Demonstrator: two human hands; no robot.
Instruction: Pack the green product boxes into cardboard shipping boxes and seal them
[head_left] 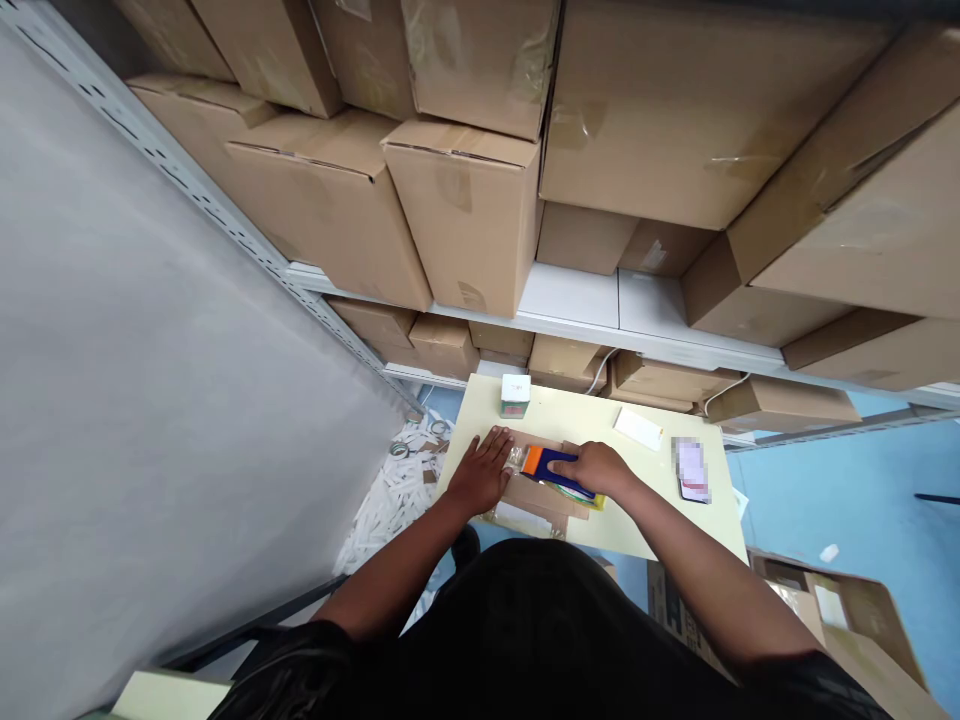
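A small flat cardboard box (534,497) lies on the pale yellow table (570,415) in front of me. My left hand (481,470) rests flat on the box's left end, fingers spread. My right hand (596,468) grips a blue and orange tape dispenser (546,464) and holds it on top of the box. Clear tape shines on the cardboard between the hands.
A small white and green box (515,394), a white card (638,428) and a phone (691,471) lie on the table. Metal shelves (577,300) full of cardboard boxes rise behind. White strips litter the blue floor (397,490) at left; an open carton (840,610) sits at right.
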